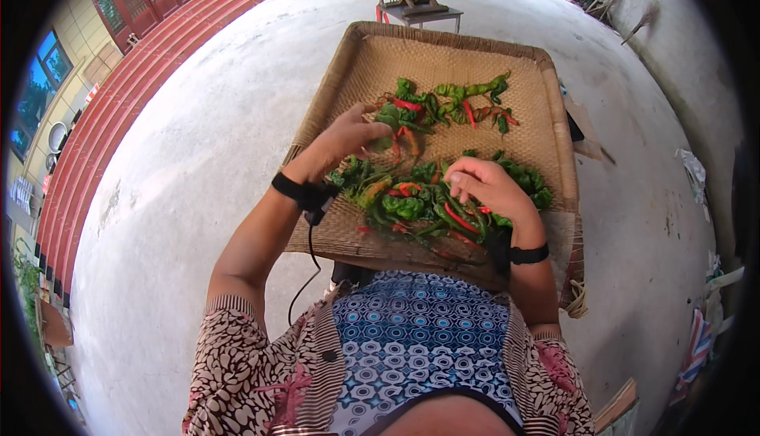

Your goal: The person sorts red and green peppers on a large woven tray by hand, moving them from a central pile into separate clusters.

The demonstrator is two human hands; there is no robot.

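Note:
A woven tray (496,57) lies before me with two piles of green and red peppers, an upper pile (451,105) and a larger lower one (404,206). My left hand (356,131) is at the left of the upper pile, its fingers curled on a green pepper. My right hand (483,182) hovers over the right part of the lower pile, fingers loosely bent and apart, holding nothing that I can see. Both wrists wear black bands, and a cable hangs from the left one.
A chair (419,15) with a wooden stool on it stands beyond the tray on concrete ground (190,159). Red steps (111,99) run along the left. Brooms (641,20) lean on the right wall, with assorted clutter below.

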